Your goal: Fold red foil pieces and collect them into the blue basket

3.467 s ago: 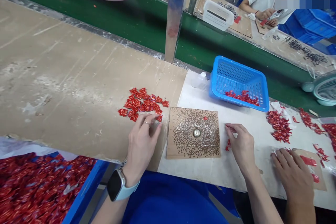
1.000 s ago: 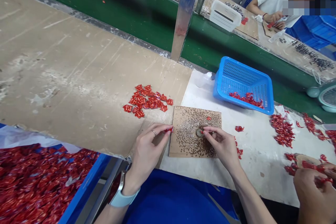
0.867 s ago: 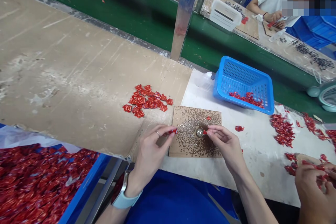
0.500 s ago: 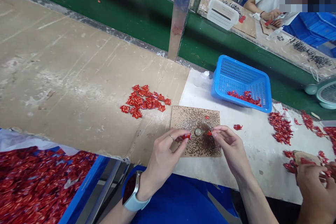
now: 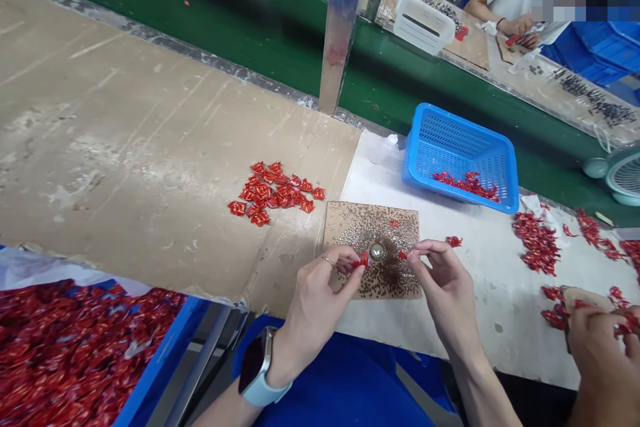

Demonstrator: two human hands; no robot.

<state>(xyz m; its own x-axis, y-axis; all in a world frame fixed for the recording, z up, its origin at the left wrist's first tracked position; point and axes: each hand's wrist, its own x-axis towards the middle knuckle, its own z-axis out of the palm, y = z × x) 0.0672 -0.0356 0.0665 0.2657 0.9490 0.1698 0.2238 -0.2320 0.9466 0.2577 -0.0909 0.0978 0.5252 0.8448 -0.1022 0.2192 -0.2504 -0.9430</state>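
Note:
My left hand [image 5: 315, 307] pinches a small red foil piece [image 5: 363, 260] between thumb and fingers. My right hand [image 5: 445, 287] pinches a smaller red scrap [image 5: 403, 254] just across from it. Both hands hover over a square cork-coloured board [image 5: 345, 227] speckled with tiny beads around a round metal stud [image 5: 377, 251], close to the stud but apart from it. A loose pile of red foil bows [image 5: 267, 193] lies on the cardboard-covered bench beyond my left hand. One red bit [image 5: 453, 241] rests on the white sheet beyond my right hand.
A blue mesh basket [image 5: 460, 160] holding red pieces stands behind the board, next to a plastic bottle [image 5: 385, 150]. A blue crate [image 5: 75, 353] full of red pieces sits at lower left. Another person's hand [image 5: 603, 360] works among red pieces at right. A metal post [image 5: 340, 27] rises behind.
Both hands have drawn in toward the metal stud, each still pinching its red piece. The gap between the two pieces has narrowed.

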